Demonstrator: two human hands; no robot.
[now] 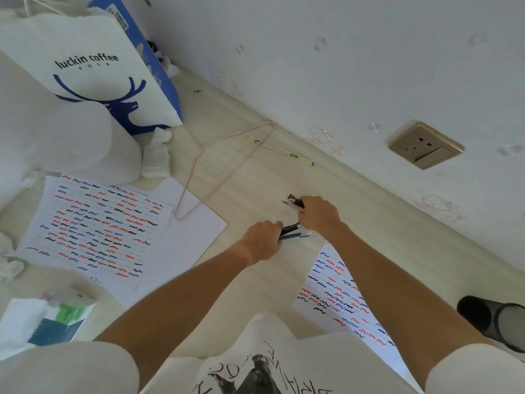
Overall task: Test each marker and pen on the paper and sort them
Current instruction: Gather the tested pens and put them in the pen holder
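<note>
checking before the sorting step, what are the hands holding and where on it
Both hold a bundle of pens: the right hand grips its middle, the left hand one end.

We see red, blue and black squiggles in rows on the white sheets — the same on the right sheet. The bag is white with a blue deer; the hanger pink, the socket gold, the cup black mesh.

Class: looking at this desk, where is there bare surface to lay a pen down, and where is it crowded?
Bare wood lies between the wire hanger, the wrapped chopsticks and the hands, and between the forearms, left of the right scribbled sheet. The left side is crowded: scribbled sheets, coffee bag, tissues.
</note>
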